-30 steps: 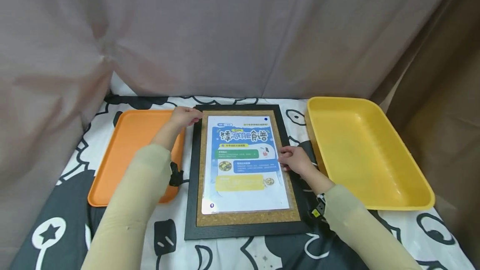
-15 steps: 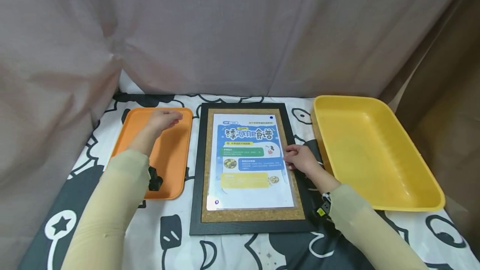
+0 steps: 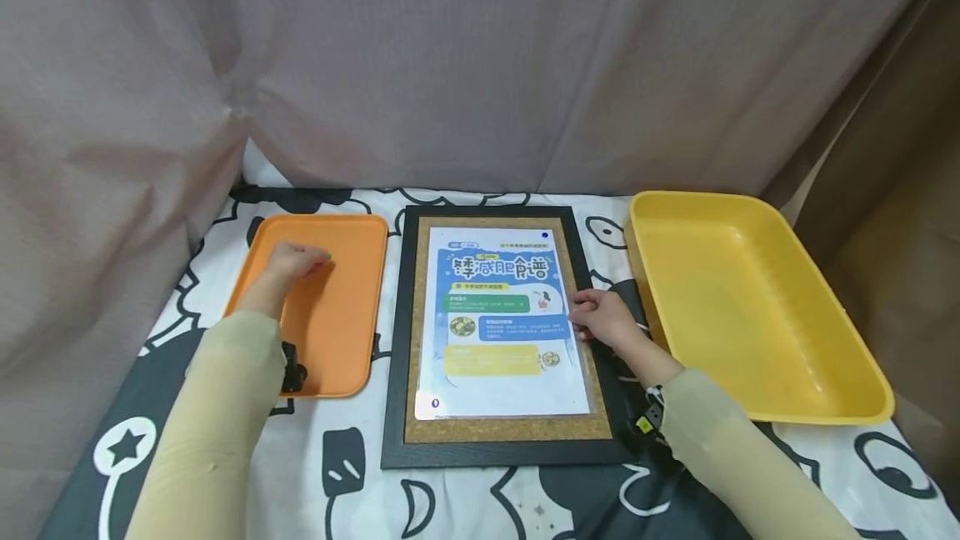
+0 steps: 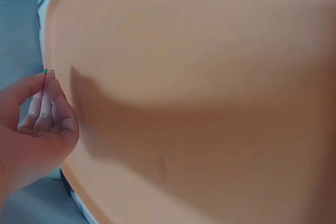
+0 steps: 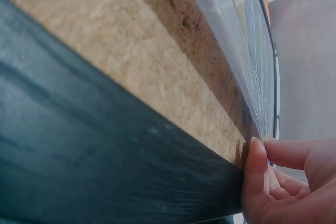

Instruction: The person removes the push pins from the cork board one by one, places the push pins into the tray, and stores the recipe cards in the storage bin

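Observation:
Over the orange tray (image 3: 337, 315), my left hand (image 3: 288, 265) pinches a green-headed pin (image 4: 45, 71) between thumb and fingertips. A laminated poster (image 3: 502, 394) with coloured text panels lies on a cork board (image 3: 510, 430) in a black frame (image 3: 495, 455). My right hand (image 3: 606, 319) pinches the poster's right edge between thumb and index finger. In the right wrist view that clear edge (image 5: 231, 40) stands slightly off the cork. A dark blue dot (image 3: 545, 234) marks the poster's top right corner, and a small purple dot (image 3: 435, 402) its bottom left.
A deep yellow bin (image 3: 750, 307) stands right of the frame, close beside my right forearm. A black-and-white patterned cloth (image 3: 450, 507) covers the table. Grey curtain (image 3: 450, 65) hangs behind, and brown fabric (image 3: 900, 190) hangs at the right.
My left hand has moved left from the board's top left corner to over the orange tray, and a green pin head now shows at its fingertips. My right hand stays at the poster's edge.

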The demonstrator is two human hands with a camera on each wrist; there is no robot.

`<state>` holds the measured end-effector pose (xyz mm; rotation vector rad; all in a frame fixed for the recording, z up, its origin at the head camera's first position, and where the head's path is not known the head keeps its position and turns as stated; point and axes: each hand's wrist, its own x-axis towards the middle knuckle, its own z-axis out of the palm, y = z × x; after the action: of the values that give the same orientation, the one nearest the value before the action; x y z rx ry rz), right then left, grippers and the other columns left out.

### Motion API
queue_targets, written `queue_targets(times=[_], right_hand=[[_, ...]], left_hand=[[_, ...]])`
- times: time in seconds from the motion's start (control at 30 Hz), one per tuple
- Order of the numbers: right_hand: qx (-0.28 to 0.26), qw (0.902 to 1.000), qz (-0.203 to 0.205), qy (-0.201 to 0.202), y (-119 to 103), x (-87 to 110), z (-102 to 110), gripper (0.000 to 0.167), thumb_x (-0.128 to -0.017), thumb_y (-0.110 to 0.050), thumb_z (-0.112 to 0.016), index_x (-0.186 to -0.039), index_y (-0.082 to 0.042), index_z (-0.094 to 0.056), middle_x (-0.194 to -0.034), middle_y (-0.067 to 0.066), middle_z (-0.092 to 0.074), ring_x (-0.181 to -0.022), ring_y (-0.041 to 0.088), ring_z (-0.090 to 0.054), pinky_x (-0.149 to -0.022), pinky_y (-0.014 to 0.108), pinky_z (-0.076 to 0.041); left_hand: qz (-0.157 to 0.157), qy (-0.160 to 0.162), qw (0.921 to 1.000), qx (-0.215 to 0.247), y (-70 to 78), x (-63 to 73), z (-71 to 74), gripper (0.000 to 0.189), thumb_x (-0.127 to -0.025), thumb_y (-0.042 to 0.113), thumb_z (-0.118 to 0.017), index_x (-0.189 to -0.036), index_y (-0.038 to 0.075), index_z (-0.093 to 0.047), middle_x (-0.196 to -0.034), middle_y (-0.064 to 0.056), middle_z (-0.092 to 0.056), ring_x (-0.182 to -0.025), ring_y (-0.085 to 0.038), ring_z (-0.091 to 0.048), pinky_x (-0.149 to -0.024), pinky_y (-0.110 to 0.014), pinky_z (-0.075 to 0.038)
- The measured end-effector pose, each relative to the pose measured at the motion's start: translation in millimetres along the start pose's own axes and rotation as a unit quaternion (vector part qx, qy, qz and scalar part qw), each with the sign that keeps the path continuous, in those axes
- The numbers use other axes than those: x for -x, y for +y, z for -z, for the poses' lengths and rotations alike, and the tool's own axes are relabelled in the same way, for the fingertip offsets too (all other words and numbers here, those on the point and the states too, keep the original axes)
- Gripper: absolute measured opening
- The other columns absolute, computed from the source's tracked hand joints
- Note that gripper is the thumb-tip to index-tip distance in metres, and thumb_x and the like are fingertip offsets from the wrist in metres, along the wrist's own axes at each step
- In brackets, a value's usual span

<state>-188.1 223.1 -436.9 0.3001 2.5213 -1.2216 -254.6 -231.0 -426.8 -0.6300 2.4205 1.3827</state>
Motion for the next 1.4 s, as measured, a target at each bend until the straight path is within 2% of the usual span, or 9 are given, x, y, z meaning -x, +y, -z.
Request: queue_targets(times=[0.17, 0.3, 0.43, 0.63, 0.8, 0.97, 1.07, 1.2, 1.4], right_hand=[[0.005, 1.0, -0.005, -0.001, 1.3, 1.5, 1.7, 0.045, -0.091, -0.009, -0.057, -0.132, 0.005, -0.044, -0.106, 0.021, -0.063, -0.071, 0.012, -0.06, -0.06, 0.02, -0.052], [0.006, 1.0, 0.003, -0.001, 1.2, 0.7, 1.2, 0.045, -0.091, -0.009, -0.057, -0.132, 0.006, -0.044, -0.105, 0.021, -0.063, -0.072, 0.013, -0.06, -0.061, 0.02, -0.052], [0.007, 0.9999, 0.007, 0.0, 0.4, -0.8, -0.2, 0.045, -0.092, -0.009, -0.057, -0.132, 0.006, -0.044, -0.106, 0.021, -0.063, -0.073, 0.013, -0.06, -0.061, 0.02, -0.052], [0.015, 0.9999, 0.006, -0.001, -0.1, -1.1, -0.3, 0.045, -0.092, -0.01, -0.056, -0.133, 0.004, -0.044, -0.108, 0.021, -0.063, -0.074, 0.014, -0.06, -0.062, 0.02, -0.051], [0.017, 0.9998, 0.004, 0.003, -1.1, -1.1, -0.1, 0.044, -0.092, -0.009, -0.056, -0.133, 0.005, -0.044, -0.108, 0.021, -0.063, -0.073, 0.013, -0.06, -0.061, 0.02, -0.051], [0.017, 0.9999, 0.004, 0.002, -0.4, -1.4, -0.7, 0.044, -0.092, -0.009, -0.056, -0.133, 0.005, -0.044, -0.108, 0.022, -0.063, -0.073, 0.014, -0.06, -0.061, 0.02, -0.051], [0.014, 0.9999, 0.007, 0.0, -0.1, -1.2, -1.0, 0.044, -0.092, -0.009, -0.056, -0.132, 0.005, -0.044, -0.108, 0.022, -0.063, -0.074, 0.014, -0.06, -0.062, 0.02, -0.051], [0.005, 0.9999, 0.014, -0.001, -0.8, -0.2, -0.5, 0.043, -0.092, -0.007, -0.055, -0.132, 0.007, -0.045, -0.106, 0.023, -0.063, -0.071, 0.012, -0.059, -0.06, 0.021, -0.052], [0.004, 0.9999, 0.016, -0.003, -2.2, -0.2, 0.4, 0.043, -0.091, -0.005, -0.055, -0.131, 0.009, -0.044, -0.104, 0.023, -0.063, -0.067, 0.01, -0.058, -0.059, 0.021, -0.051]], left_hand=[[-0.007, 0.008, 0.9999, 0.0, -11.3, -5.1, -3.9, 0.03, -0.088, 0.023, -0.058, -0.106, -0.001, -0.064, -0.066, 0.01, -0.057, -0.078, -0.013, -0.054, -0.073, -0.022, -0.044], [-0.022, 0.021, 0.9994, -0.014, -13.0, -2.8, -5.0, 0.028, -0.088, 0.021, -0.059, -0.103, -0.002, -0.065, -0.064, 0.012, -0.058, -0.074, -0.01, -0.053, -0.072, -0.021, -0.043], [-0.036, 0.026, 0.9983, -0.036, -12.0, 0.9, -4.5, 0.029, -0.089, 0.021, -0.06, -0.105, -0.003, -0.065, -0.07, 0.009, -0.061, -0.075, -0.009, -0.053, -0.071, -0.02, -0.042], [-0.041, 0.033, 0.9957, -0.076, -9.0, 4.2, -7.0, 0.031, -0.091, 0.024, -0.056, -0.107, -0.002, -0.063, -0.089, -0.003, -0.058, -0.079, -0.015, -0.049, -0.067, -0.022, -0.04], [-0.046, 0.043, 0.9942, -0.087, -9.8, 1.1, -9.2, 0.031, -0.091, 0.023, -0.056, -0.107, -0.003, -0.063, -0.082, -0.001, -0.056, -0.072, -0.013, -0.049, -0.062, -0.021, -0.04], [-0.047, 0.041, 0.9957, -0.069, -12.3, -1.4, -8.7, 0.031, -0.09, 0.021, -0.057, -0.11, -0.003, -0.063, -0.085, 0.0, -0.058, -0.068, -0.006, -0.05, -0.061, -0.016, -0.042], [-0.047, 0.032, 0.997, -0.053, -12.1, 0.7, -6.1, 0.032, -0.091, 0.021, -0.055, -0.112, -0.002, -0.061, -0.091, -0.002, -0.059, -0.073, -0.007, -0.052, -0.064, -0.016, -0.044], [-0.064, 0.014, 0.9968, -0.045, -6.2, 10.7, -3.5, 0.036, -0.093, 0.026, -0.052, -0.115, -0.001, -0.059, -0.102, -0.008, -0.059, -0.088, -0.016, -0.054, -0.074, -0.023, -0.045], [-0.106, -0.054, 0.9924, -0.029, 7.3, 25.9, -4.6, 0.042, -0.096, 0.029, -0.049, -0.125, -0.001, -0.053, -0.122, -0.017, -0.053, -0.108, -0.029, -0.049, -0.094, -0.036, -0.043]])
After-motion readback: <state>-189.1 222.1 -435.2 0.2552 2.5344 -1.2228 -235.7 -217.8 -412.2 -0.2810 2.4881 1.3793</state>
